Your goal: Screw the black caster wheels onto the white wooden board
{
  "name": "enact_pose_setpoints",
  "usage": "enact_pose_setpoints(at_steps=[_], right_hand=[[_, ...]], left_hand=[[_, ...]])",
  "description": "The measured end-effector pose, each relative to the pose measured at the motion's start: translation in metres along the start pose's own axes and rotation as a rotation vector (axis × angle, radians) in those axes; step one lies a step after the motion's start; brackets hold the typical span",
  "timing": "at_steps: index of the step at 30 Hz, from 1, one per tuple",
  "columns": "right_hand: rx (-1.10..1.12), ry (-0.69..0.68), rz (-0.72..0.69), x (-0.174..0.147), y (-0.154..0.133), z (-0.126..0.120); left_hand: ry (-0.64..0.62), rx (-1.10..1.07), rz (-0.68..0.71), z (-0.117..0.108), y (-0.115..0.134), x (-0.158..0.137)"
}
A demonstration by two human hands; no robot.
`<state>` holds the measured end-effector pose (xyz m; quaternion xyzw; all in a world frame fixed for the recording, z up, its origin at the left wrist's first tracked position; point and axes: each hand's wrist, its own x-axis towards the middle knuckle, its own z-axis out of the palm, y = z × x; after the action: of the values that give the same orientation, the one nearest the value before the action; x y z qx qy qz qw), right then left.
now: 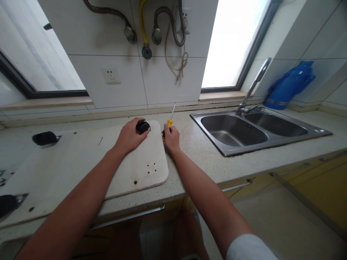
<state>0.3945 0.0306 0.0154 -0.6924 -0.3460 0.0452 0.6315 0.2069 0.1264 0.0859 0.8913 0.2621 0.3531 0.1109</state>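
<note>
A white board (73,162) with rounded corners lies flat on the countertop. My left hand (131,133) is closed around a black caster wheel (142,126) at the board's far right corner. Just off the board's right edge, my right hand (171,138) grips a screwdriver (170,123) with a yellow and black handle, its metal shaft pointing away from me. Two more black casters stand on the board, one far left (45,138) and one near left (8,204). Several small holes (151,168) mark the near right corner, where no caster sits.
To the right, a double steel sink (233,130) with a tall faucet (255,85) is set into the countertop (197,159). A blue thermos jug (290,85) stands behind it. Hoses (170,21) and a socket (110,76) are on the tiled wall. Drawer handles line the front.
</note>
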Motion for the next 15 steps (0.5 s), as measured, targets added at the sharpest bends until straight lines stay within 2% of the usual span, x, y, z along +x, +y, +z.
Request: enact_pose_setpoints(at_steps=[15], right_hand=[[-0.003,0.001,0.006,0.0006,0.0005,0.0002]], left_hand=[[0.001,-0.001,-0.011,-0.0002,0.0033,-0.0011]])
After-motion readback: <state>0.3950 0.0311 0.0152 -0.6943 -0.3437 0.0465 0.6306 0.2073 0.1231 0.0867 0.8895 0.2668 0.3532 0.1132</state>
